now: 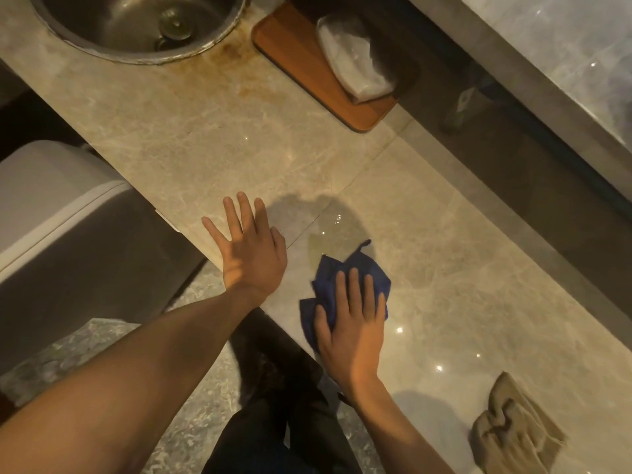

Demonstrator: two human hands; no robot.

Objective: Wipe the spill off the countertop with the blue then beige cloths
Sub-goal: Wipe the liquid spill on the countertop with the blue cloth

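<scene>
A wet, shiny spill (pixel 333 234) lies on the beige marble countertop (pixel 444 254), just beyond the blue cloth (pixel 355 268). My right hand (pixel 352 323) presses flat on the crumpled blue cloth, fingers spread over it, holding it against the counter. Beside it, my left hand (pixel 248 244) rests flat near the counter's front edge, fingers apart and holding nothing. The beige cloth (pixel 513 429) lies bunched on the counter at the lower right, apart from both hands.
A round steel sink (pixel 102 39) is set into the counter at the top left, with rusty stains beside it. A wooden tray (pixel 297 63) holds a clear plastic bag (pixel 355 59). A raised grey ledge (pixel 513 107) runs along the back. A white bin (pixel 58 206) stands below the counter.
</scene>
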